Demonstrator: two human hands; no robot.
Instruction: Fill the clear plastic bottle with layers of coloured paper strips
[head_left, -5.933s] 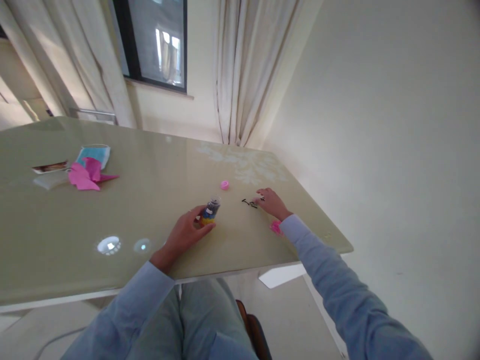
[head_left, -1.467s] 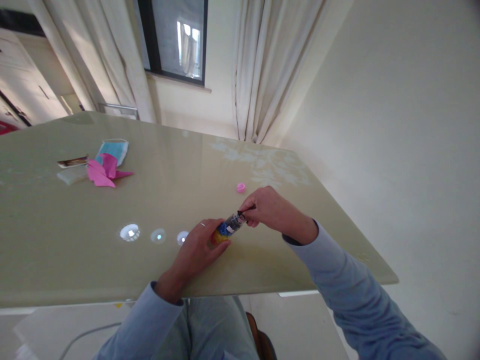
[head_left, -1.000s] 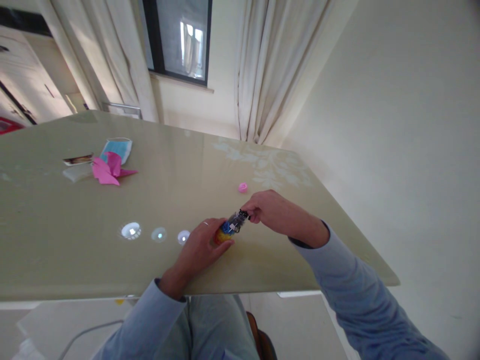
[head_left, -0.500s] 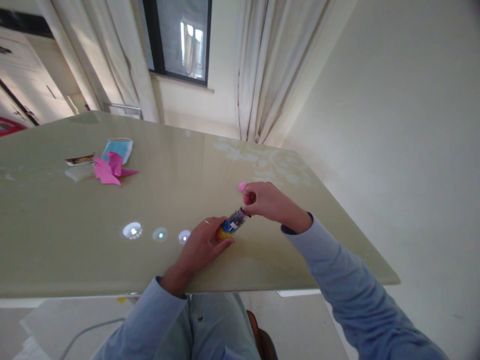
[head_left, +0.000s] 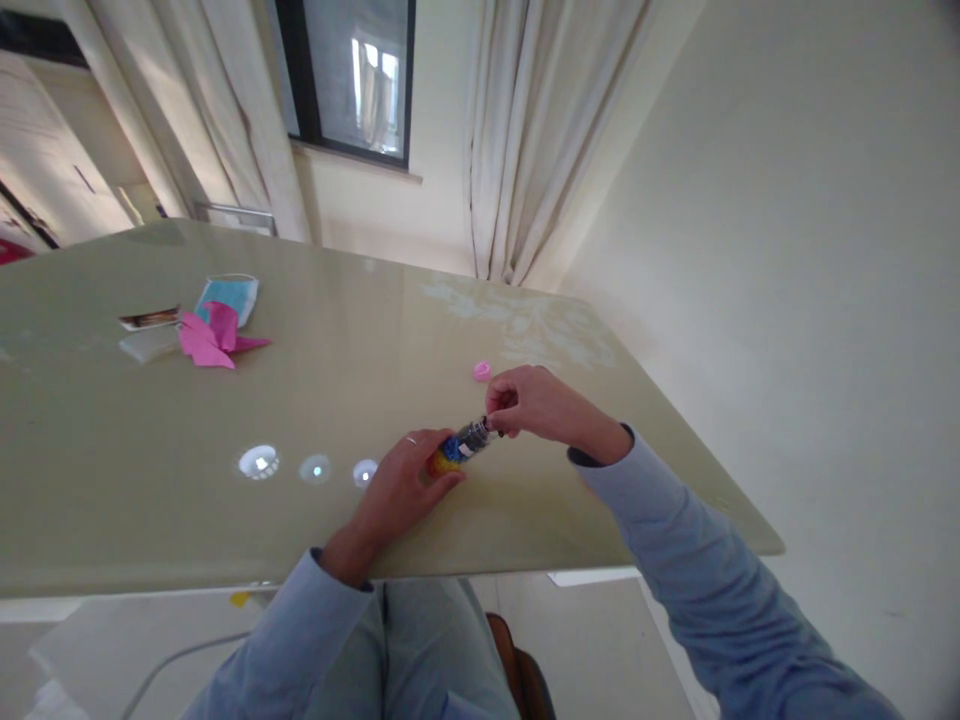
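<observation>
My left hand [head_left: 409,483] is closed around the lower part of a small clear bottle [head_left: 474,437]. The bottle lies tilted, its mouth toward the upper right, with small pieces inside in bands of red, yellow, blue and black. At that mouth my right hand [head_left: 521,402] has its thumb and fingers pinched together. Small dark bits show by its fingertips, too small to name. A round pink cap [head_left: 481,371] rests on the table just beyond my right hand.
On the left of the glossy greenish table [head_left: 360,340] are a folded pink paper shape [head_left: 216,338], a blue face mask [head_left: 229,297], a narrow brown-printed packet [head_left: 150,319] and a translucent item [head_left: 148,346]. A wall [head_left: 787,260] stands to the right.
My right hand has shifted slightly right relative to the pink cap, so more of the cap shows. My left hand still holds the bottle, and the view has turned a little.
</observation>
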